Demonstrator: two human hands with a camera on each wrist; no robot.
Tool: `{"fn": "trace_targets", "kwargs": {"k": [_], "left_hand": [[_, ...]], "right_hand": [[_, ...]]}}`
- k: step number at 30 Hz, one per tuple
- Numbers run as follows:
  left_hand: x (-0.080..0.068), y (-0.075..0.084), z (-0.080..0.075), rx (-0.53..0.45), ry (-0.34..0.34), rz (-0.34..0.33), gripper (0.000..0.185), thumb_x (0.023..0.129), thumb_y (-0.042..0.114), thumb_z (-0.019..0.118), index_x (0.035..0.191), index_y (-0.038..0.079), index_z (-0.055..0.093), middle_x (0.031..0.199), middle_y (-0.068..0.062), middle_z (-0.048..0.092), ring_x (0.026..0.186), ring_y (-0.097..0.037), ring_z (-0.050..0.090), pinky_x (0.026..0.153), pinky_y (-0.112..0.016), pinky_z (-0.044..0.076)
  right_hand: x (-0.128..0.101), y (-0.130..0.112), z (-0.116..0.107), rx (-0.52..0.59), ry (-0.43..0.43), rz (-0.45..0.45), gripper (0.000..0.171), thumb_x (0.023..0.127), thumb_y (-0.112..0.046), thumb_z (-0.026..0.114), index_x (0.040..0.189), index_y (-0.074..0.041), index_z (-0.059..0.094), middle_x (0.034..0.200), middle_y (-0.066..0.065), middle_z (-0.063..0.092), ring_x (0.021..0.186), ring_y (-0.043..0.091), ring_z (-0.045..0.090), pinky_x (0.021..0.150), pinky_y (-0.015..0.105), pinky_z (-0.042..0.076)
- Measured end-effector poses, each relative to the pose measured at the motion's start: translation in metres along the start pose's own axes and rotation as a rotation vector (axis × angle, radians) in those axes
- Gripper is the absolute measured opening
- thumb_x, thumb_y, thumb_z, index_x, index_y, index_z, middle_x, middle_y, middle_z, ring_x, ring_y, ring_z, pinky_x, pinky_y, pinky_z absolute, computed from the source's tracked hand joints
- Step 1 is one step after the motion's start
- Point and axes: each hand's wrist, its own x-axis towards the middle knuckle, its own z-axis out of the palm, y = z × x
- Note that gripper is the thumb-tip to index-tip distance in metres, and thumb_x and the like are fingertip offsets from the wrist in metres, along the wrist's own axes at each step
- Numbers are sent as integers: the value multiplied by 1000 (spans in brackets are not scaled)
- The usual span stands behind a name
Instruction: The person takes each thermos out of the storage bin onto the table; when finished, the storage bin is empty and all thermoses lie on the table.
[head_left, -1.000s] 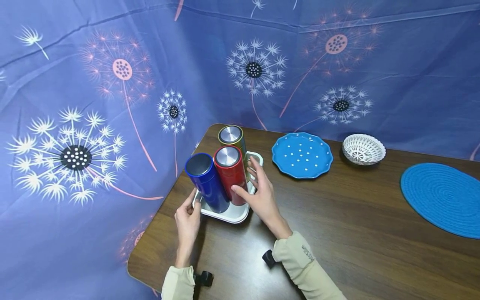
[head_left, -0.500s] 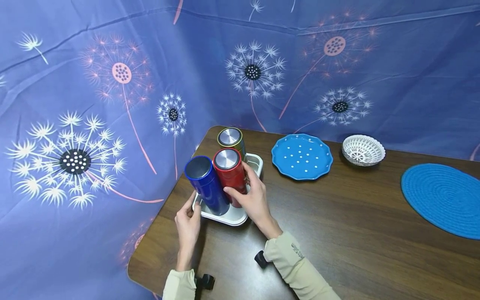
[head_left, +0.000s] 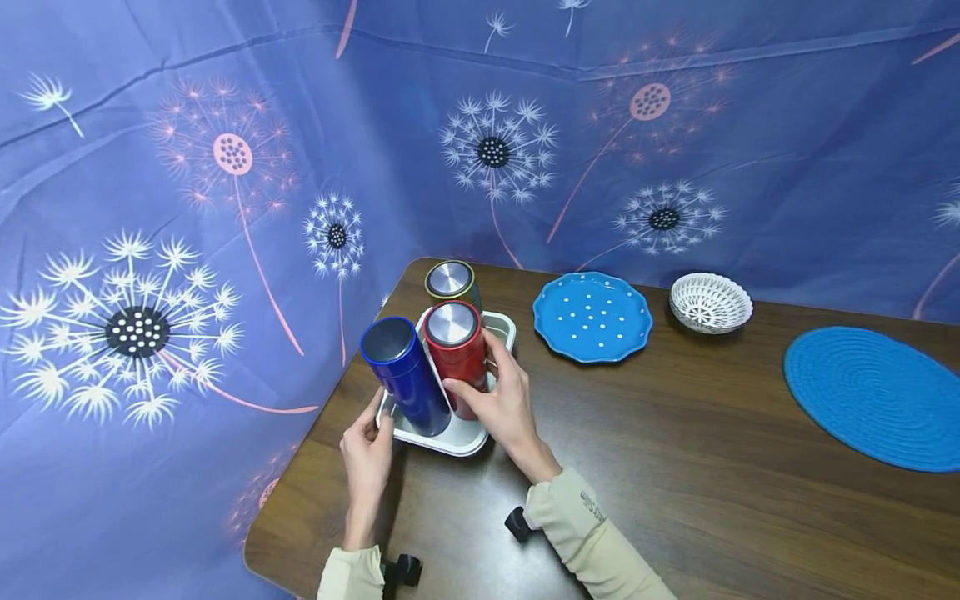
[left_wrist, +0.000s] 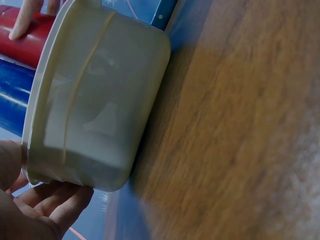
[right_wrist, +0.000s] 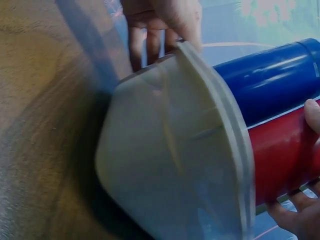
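**Both hands on tray w/ three canisters, desk's near left corner**

Nearest in head view: two beige sleeves, a small black camera mount at each wrist. Dark wood-grain desk (head_left: 675, 467) runs from the near edge back to a blue cloth backdrop (head_left: 187, 208) w/ dandelion print, hung behind and along the left side.

Left hand (head_left: 366, 454) grips the near left rim of the white tray (head_left: 468, 435), thumb on top of the rim, fingers curled under. Right hand (head_left: 504, 408) is wrapped round the red canister (head_left: 457, 354), thumb on its front, fingers round the far side. Blue canister (head_left: 403, 375) stands just left of the red one, touching it, both in the tray. Green canister (head_left: 452, 285) w/ silver lid is just behind them; can't tell if it sits in the tray.

Farther back: blue dotted plate (head_left: 592, 317), then a white lattice bowl (head_left: 709, 302); round blue woven mat (head_left: 873, 396) far right.

Left wrist view only: tray's underside and side wall close up, its corner off the wood on that side, fingers (left_wrist: 45, 210) beneath. Right wrist view only: tray tilted from below, left-hand fingers over its far rim, right fingertips (right_wrist: 292, 215) under the red canister. Neither wrist view shows plate, bowl or mat.
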Motion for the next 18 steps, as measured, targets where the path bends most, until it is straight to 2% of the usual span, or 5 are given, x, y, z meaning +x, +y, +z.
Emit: {"fn": "trace_targets", "kwargs": {"k": [6,9,10,16,18], "left_hand": [[-1,-1,0,-1,-3,8,41,87,-4,57,124,9,68,55,7,39,45,4,29,42,-19,25],[-2,1,-1,0,-6,11,40,87,-3,57,124,8,68,54,8,36,45,4,26,42,-19,23],[-2,1,-1,-1,-6,13,40,87,-3,57,124,8,68,56,7,42,46,5,29,42,-18,25],[-3,2,-1,13,-2,24,39,88,-2,57,124,8,68,56,7,44,47,3,30,44,-20,27],[-3,2,-1,15,-1,12,39,88,-2,57,124,9,68,53,9,37,46,3,28,43,-20,25]], "right_hand": [[1,-17,-12,48,41,-29,75,70,-19,89,136,-12,53,124,7,63,112,22,62,91,45,51],[2,-29,-20,88,57,-40,75,71,-18,88,137,-14,53,124,5,63,111,19,62,90,42,52],[3,-34,-23,103,63,-41,74,71,-17,88,136,-14,53,124,5,63,110,18,63,90,41,52],[5,-56,-45,229,116,-37,68,73,-5,85,133,-7,53,120,8,64,105,21,65,88,36,53],[5,-62,-54,242,135,-37,67,73,-3,84,132,-5,52,120,9,63,105,21,64,88,35,53]]}}
